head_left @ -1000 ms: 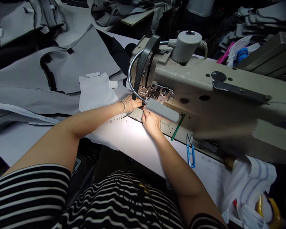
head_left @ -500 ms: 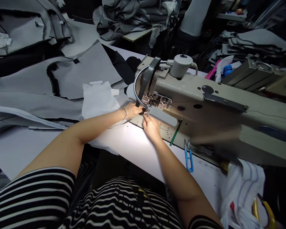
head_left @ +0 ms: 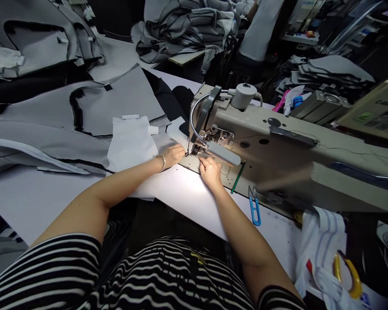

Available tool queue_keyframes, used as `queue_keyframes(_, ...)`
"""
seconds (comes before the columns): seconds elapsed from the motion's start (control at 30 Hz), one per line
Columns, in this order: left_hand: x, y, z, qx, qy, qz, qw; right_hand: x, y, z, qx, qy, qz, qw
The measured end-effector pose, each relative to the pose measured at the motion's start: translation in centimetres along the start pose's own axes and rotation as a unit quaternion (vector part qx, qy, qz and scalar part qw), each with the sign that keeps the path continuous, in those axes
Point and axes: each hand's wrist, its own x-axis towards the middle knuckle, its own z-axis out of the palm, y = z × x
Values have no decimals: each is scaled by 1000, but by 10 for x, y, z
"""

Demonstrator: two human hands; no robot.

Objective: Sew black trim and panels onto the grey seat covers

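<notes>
A beige industrial sewing machine stands on the white table, with a gooseneck lamp lighting the needle area. My left hand, a bracelet on its wrist, rests beside the presser foot with fingers curled on something small I cannot make out. My right hand sits just right of the needle, fingers pinched together near the foot. A white fabric piece lies to the left of my left hand.
Blue thread snips lie on the table by the machine base. Grey and black fabric panels cover the table's left and back. A striped cloth and yellow-handled scissors are at right. Another person stands behind.
The view has tilted up and pulled back. My hands stay at the needle area; the left hand has drawn slightly left and the right hand lower.
</notes>
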Motion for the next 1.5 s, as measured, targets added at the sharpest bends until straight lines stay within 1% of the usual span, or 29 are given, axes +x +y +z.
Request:
queue_keyframes(0.1, -27, -9, -9, -36, 39, -25, 998, 2, -1, -1, 0, 2, 4, 1000)
queue_keyframes(0.2, -44, -22, -25, -83, 49, -34, 995, 2, -8, -5, 3, -6, 5, 1000)
queue_keyframes(0.27, -48, -36, -38, -88, 44, -51, 994, -1, -20, -9, 29, -31, -14, 999)
queue_keyframes(0.33, -48, -54, -50, -64, 30, -76, 995, -7, -37, -12, 83, -75, -47, 993)
queue_keyframes(0.37, -46, -63, -56, -48, 13, -83, 995, -10, -47, -13, 120, -101, -64, 986)
queue_keyframes(0.43, -42, -79, -62, -21, -53, -83, 995, -18, -70, -11, 200, -161, -84, 963)
queue_keyframes(0.5, -37, -91, -62, -4, -127, -75, 989, -24, -92, -5, 275, -235, -74, 929)
queue_keyframes(0.53, -35, -95, -60, 1, -150, -72, 986, -27, -102, -1, 305, -270, -61, 911)
queue_keyframes(0.57, -33, -97, -57, 2, -161, -70, 984, -29, -112, 3, 332, -300, -47, 893)
queue_keyframes(0.67, -28, -100, -47, -13, -156, -59, 986, -33, -138, 18, 428, -353, 13, 832)
queue_keyframes(0.73, -27, -100, -43, -34, -151, -55, 986, -35, -153, 26, 495, -376, 68, 780)
queue_keyframes(0.8, -27, -100, -47, -64, -130, -60, 988, -37, -166, 31, 541, -396, 108, 734)
queue_keyframes(0.83, -27, -101, -51, -80, -114, -67, 988, -37, -171, 33, 553, -402, 116, 721)
queue_keyframes(0.9, -29, -104, -63, -105, -82, -93, 987, -37, -179, 34, 563, -405, 114, 711)
queue_keyframes(1.0, -33, -111, -85, -109, -28, -156, 981, -35, -189, 36, 569, -382, 93, 722)
queue_keyframes(1.07, -36, -115, -98, -100, 28, -192, 976, -34, -196, 37, 580, -366, 81, 723)
queue_keyframes(1.13, -38, -117, -108, -88, 72, -207, 972, -34, -204, 38, 590, -374, 72, 712)
queue_keyframes(1.17, -39, -117, -112, -82, 74, -202, 973, -34, -208, 38, 594, -385, 66, 704)
queue_keyframes(1.2, -40, -117, -114, -79, 62, -185, 978, -34, -212, 38, 596, -395, 60, 696)
queue_keyframes(1.27, -41, -116, -117, -84, 3, -125, 989, -33, -217, 38, 600, -407, 56, 687)
queue_keyframes(1.33, -42, -115, -117, -99, -58, -65, 991, -33, -220, 38, 608, -408, 75, 677)
queue_keyframes(1.37, -42, -114, -116, -102, -75, -49, 991, -33, -221, 39, 613, -412, 94, 668)
queue_keyframes(1.43, -43, -110, -116, -94, -90, -42, 991, -32, -222, 39, 628, -427, 138, 636)
queue_keyframes(1.5, -42, -102, -119, -74, -80, -39, 993, -30, -226, 38, 651, -442, 172, 592)
